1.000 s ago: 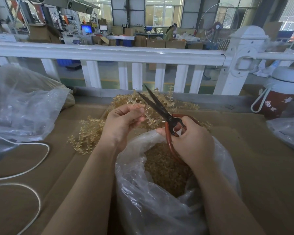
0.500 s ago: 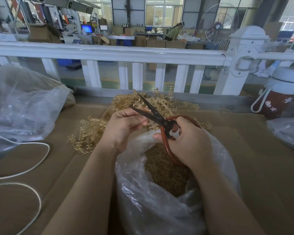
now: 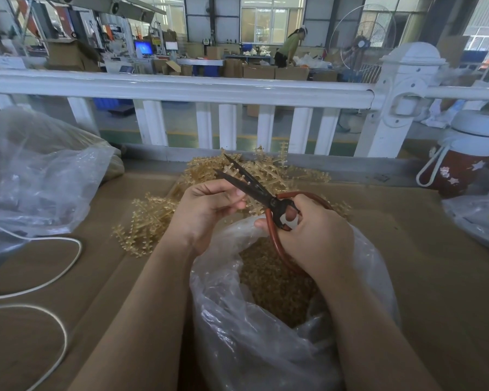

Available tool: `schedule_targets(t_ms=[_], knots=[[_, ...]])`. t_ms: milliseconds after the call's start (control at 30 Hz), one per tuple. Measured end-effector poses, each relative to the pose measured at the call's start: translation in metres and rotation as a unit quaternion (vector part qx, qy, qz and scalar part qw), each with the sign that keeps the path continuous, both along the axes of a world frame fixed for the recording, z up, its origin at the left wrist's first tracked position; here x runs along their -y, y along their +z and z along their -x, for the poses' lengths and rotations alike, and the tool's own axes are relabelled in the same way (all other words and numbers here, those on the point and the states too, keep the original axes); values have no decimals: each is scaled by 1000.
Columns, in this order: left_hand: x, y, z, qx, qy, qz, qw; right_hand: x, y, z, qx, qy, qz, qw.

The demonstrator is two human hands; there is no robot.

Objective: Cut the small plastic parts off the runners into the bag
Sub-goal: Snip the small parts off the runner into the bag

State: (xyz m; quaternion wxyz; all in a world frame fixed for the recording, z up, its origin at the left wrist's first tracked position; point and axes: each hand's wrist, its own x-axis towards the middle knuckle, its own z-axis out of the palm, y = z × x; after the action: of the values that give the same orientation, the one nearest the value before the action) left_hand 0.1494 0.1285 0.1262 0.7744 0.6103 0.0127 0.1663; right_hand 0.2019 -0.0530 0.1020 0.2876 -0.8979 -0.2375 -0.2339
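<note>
My right hand [image 3: 316, 235] grips the red-brown handles of dark scissors [image 3: 251, 187], whose blades point up and left, slightly apart. My left hand [image 3: 206, 210] pinches a tan plastic runner [image 3: 254, 208] right beside the blades, over the mouth of a clear plastic bag [image 3: 266, 348]. Cut tan parts [image 3: 274, 283] fill the bag's inside. A pile of uncut runners [image 3: 153, 221] lies on the cardboard behind and left of my hands.
The brown cardboard surface [image 3: 435, 263] is bounded at the back by a white railing [image 3: 181, 86]. A large crumpled clear bag [image 3: 34, 176] sits left, a white cord [image 3: 54, 269] loops at front left, and a red-and-white bottle [image 3: 463, 159] stands far right.
The scissors swung a little leftward and their blades closed partway onto the runner. My left hand shifted slightly, still holding the runner over the bag.
</note>
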Motion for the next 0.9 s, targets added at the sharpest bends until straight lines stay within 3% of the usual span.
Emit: schedule_targets(t_ms=[533,900], knots=[[-2,-2,-1,12,-14,16,1000,0,0,3,23,23,-27,999],[-3,-3,-2,41,-24,-58,997,1,-3,1,43,27,-7,999]])
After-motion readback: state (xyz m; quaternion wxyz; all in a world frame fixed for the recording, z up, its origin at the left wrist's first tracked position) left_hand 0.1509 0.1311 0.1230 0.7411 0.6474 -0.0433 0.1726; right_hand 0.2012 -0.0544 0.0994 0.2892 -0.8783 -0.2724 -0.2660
